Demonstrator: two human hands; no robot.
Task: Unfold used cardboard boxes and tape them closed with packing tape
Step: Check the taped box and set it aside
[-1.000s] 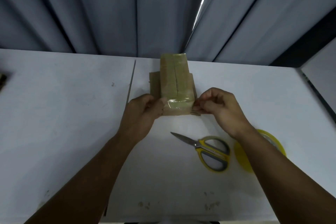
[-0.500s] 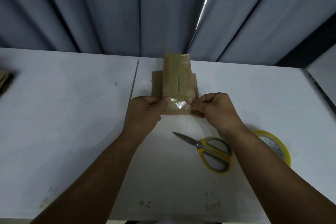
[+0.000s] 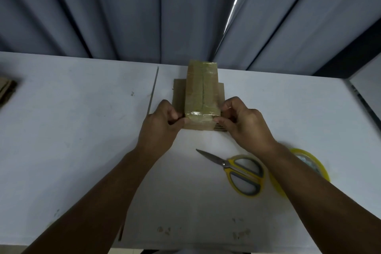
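Observation:
A small brown cardboard box (image 3: 201,93) stands in the middle of the white table (image 3: 82,130), its top seam covered with shiny clear tape. My left hand (image 3: 161,125) grips its near left corner with curled fingers. My right hand (image 3: 245,123) pinches the near right corner, thumb against the front face. Flaps stick out at both sides of the box. A roll of packing tape (image 3: 309,163) with a yellow rim lies to the right, partly hidden by my right forearm.
Yellow-handled scissors (image 3: 237,171) lie on the table in front of the box, blades pointing left. Flattened cardboard (image 3: 6,90) shows at the far left edge. Grey curtains hang behind the table. A seam in the tabletop runs left of the box.
Both hands slid from the front face of the box, where the thumbs pressed the tape end, outward to its near corners. The box stayed in place.

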